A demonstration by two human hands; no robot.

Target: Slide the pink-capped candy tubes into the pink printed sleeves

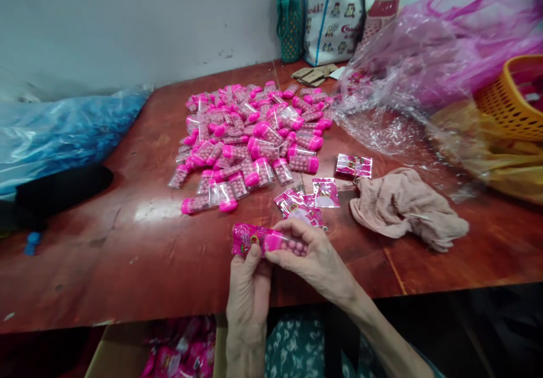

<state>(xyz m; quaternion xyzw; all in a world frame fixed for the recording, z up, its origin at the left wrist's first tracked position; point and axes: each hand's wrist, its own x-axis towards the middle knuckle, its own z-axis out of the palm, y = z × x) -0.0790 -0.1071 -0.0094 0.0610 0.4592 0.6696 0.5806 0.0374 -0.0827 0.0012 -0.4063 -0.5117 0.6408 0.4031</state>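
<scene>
My left hand point(249, 283) pinches a pink printed sleeve point(245, 238) at the table's front edge. My right hand point(311, 256) grips a clear candy tube point(285, 244) with a pink cap, and the tube's capped end sits at the sleeve's mouth. Just beyond my hands lie a few more flat pink sleeves point(302, 203). A large pile of candy tubes point(250, 137), clear with pink caps and pink balls inside, covers the middle of the red-brown table point(139, 242).
A crumpled beige cloth point(407, 208) lies to the right. Clear and pink plastic bags point(424, 67) and an orange basket point(515, 98) fill the far right. A blue plastic bag point(63, 132) lies at left. Tote bags point(331, 18) stand by the wall. A cardboard box point(169, 355) sits under the table.
</scene>
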